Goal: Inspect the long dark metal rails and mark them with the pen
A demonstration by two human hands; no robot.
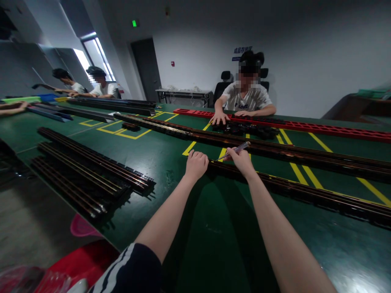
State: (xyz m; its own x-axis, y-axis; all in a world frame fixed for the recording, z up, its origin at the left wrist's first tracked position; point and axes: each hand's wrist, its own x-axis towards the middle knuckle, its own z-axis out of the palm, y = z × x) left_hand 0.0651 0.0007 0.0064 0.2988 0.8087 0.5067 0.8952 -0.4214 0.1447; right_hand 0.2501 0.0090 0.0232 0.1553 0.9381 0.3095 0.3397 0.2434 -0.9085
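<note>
At centre-right, my right hand [240,160] grips a screwdriver [242,147], its tip by the dark rail [293,186] running to the right edge; my left hand [197,166] curls at the rail's left end, hold unclear.

My bearings come from the dark door [146,69] across the green table [174,162]. Left of the door I see daylight in a tall window [98,51]; above the door glows a green sign [134,23]. To its right, along the pale wall [320,53], I see a small red box [172,64], a narrow side table [185,93] and a black chair [220,89]. Grey floor [18,207] shows nearer me, left of the door.
</note>
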